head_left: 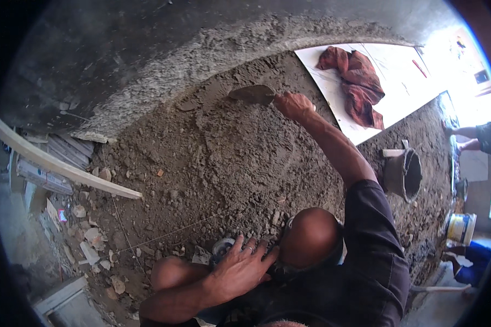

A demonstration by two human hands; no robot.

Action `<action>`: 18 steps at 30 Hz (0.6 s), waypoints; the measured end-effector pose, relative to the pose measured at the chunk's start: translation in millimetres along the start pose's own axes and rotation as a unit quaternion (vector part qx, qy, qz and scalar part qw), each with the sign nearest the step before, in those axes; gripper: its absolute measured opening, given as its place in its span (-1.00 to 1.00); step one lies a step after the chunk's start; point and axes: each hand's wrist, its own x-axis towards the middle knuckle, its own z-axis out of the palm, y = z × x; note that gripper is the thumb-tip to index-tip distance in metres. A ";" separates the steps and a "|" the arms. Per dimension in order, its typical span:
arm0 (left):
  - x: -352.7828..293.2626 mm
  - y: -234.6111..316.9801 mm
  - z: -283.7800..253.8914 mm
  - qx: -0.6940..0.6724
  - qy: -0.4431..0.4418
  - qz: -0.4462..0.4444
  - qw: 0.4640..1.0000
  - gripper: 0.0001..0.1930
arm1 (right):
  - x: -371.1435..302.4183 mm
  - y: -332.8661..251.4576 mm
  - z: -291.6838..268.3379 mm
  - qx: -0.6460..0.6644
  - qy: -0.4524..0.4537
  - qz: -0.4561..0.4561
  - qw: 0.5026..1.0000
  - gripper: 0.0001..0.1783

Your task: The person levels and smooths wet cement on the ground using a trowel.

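At the far end of my outstretched right arm, my right hand [295,106] is closed round the handle of a trowel [252,94]. The dark blade points left and lies on or just above the damp grey-brown mortar [240,136] near the foot of the wall; exact contact I cannot tell. My left hand [244,265] wears a ring and holds nothing visible, its fingers apart, low between my bent knees. Beside its fingertips is a small round greyish thing [222,248], partly hidden, whose kind I cannot make out.
White tiles [324,90] at the right carry a crumpled reddish cloth [360,82]. A dark bucket [403,174] stands near my right elbow. A pale wooden strip [65,163], rubble [95,237] and a thin string [174,231] lie left. Other people [472,136] are at the right edge.
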 end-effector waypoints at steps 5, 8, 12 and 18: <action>-6.9 -2.9 9.6 0.004 0.017 -0.016 1.000 -0.34 | -35.0 -63.9 0.7 -0.015 0.015 -0.214 0.977 -0.67; -2.2 -5.2 7.3 -0.001 0.046 0.004 0.999 -0.31 | -12.6 -59.2 3.3 -0.024 0.004 -0.185 0.982 -0.66; -2.0 -6.6 12.0 0.000 0.081 0.015 0.997 -0.30 | 33.2 -40.6 -7.5 -0.001 0.046 -0.055 0.997 -0.65; -8.3 -16.3 6.7 -0.011 0.033 -0.005 0.999 -0.30 | -6.5 -89.7 -8.8 0.010 -0.094 -0.099 0.991 -0.52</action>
